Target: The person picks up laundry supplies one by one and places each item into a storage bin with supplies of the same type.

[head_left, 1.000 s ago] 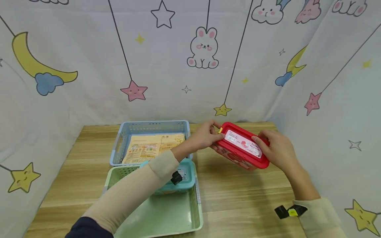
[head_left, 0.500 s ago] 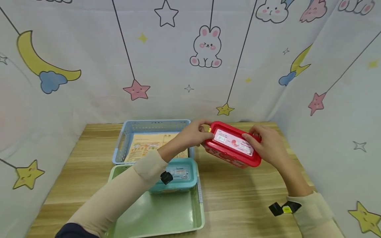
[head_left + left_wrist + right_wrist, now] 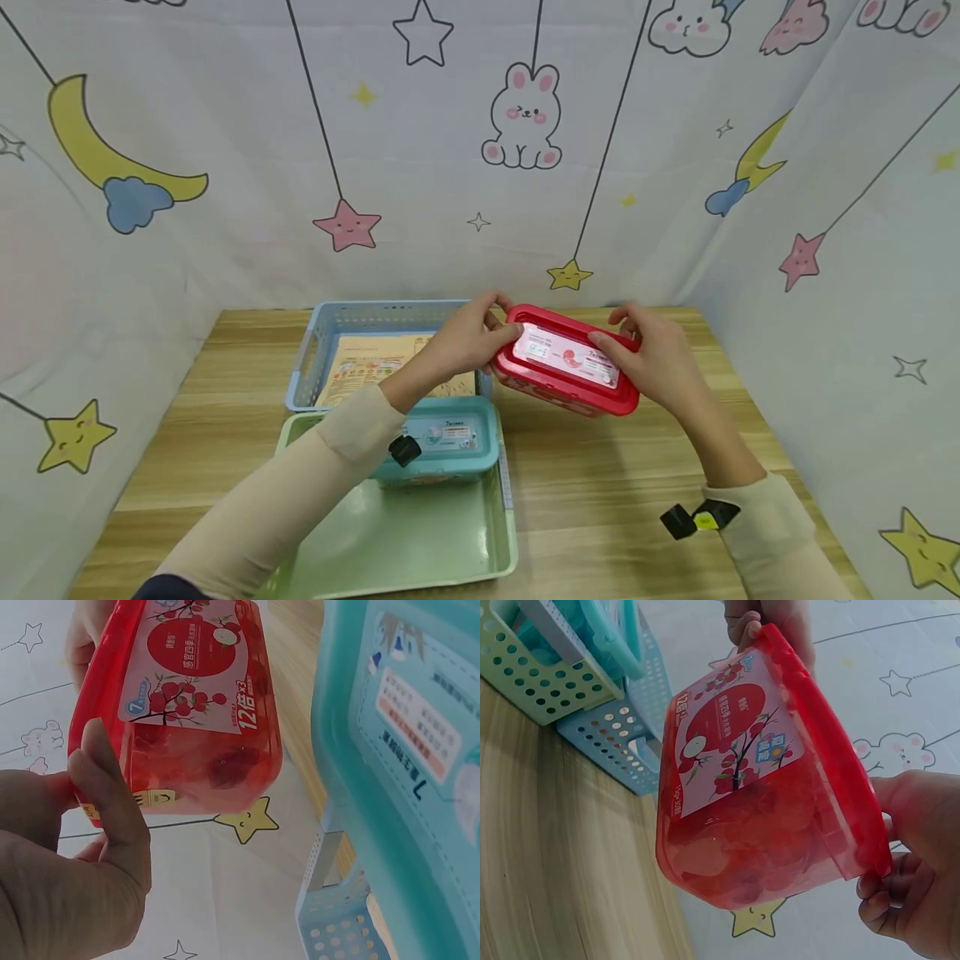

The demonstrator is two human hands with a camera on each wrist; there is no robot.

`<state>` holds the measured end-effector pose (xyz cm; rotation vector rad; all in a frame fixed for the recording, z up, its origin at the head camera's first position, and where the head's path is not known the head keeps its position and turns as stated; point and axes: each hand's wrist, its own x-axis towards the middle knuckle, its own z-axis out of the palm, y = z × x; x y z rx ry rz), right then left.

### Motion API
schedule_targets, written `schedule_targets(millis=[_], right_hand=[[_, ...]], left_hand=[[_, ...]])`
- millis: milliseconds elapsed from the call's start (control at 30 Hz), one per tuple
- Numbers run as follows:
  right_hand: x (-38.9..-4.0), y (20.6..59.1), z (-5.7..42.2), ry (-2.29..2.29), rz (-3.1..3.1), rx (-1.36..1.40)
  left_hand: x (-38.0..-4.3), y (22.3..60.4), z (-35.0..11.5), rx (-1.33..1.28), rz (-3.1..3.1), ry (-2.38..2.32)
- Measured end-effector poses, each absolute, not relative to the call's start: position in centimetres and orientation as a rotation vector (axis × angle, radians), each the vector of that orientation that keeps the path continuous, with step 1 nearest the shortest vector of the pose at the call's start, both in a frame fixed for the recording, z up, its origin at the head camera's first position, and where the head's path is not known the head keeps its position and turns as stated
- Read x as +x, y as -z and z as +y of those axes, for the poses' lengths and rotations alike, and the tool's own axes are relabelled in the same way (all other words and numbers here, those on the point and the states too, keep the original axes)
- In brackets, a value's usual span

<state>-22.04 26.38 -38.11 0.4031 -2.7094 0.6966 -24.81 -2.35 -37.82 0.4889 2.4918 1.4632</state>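
A red-lidded plastic tub (image 3: 564, 360) with see-through red sides and a cherry-print label hangs tilted above the table, right of the baskets. My left hand (image 3: 472, 335) grips its left end, thumb on the lid and fingers under the rim. At the opposite end my right hand (image 3: 658, 358) grips the lid's edge, thumb on top. Rounded reddish pieces show through the wall of the tub (image 3: 757, 840) in the right wrist view. A teal-lidded tub (image 3: 450, 437) sits in the green basket (image 3: 405, 542), partly behind my left forearm.
Behind the green basket stands a blue basket (image 3: 303, 367) holding beige printed packets (image 3: 367, 362). The wooden table (image 3: 600, 508) extends to the right of both baskets. A white curtain (image 3: 420, 150) with cartoon prints closes off the back and sides.
Both hands have carried the red-lidded tub left, toward the baskets. The teal-lidded tub shows more now as my left forearm has shifted left. The grip looks the same.
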Motion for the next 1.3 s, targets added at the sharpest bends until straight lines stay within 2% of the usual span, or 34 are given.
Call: schedule_targets(millis=[367, 600, 1300], right_hand=[[-21.8, 37.0, 26.0, -1.042, -2.912, 0.224], [-21.5, 37.1, 25.2, -1.353, -2.895, 0.24], [-19.8, 36.3, 21.9, -1.49, -2.806, 0.317]], left_hand=[[-23.5, 37.1, -3.9, 0.41, 2.535, -1.428], [-22.7, 36.6, -5.4, 0.388, 2.56, -1.395], [-21.0, 35.7, -9.6, 0.462, 2.668, -1.215]])
